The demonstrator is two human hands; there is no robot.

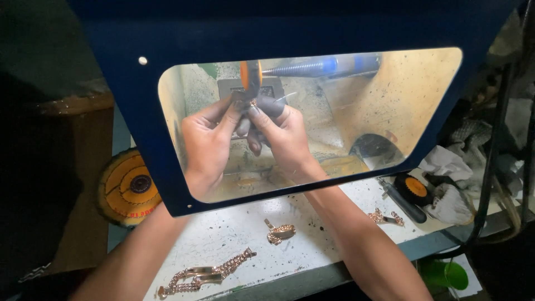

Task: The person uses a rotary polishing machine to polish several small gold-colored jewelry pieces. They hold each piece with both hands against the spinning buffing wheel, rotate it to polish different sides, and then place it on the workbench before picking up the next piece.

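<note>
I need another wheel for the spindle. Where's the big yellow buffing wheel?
In the head view, the yellow buffing wheel stands at the far left, beside the blue hood's lower left corner, left of the person's left forearm.

There is one view only, from a camera worn on the person's head, looking forward and steeply down at close range. It faces the clear window [312, 122] of a dark blue hood [139, 111], which fills the upper and middle frame and is seen through from just in front. Behind that window both hands meet at an orange wheel [251, 75], near its top edge. Below the window the white bench top [234, 234] runs toward the camera, and the forearms enter from the bottom edge. Left of the window lies a yellow disc [129, 187]; right of it, dim clutter.
</note>
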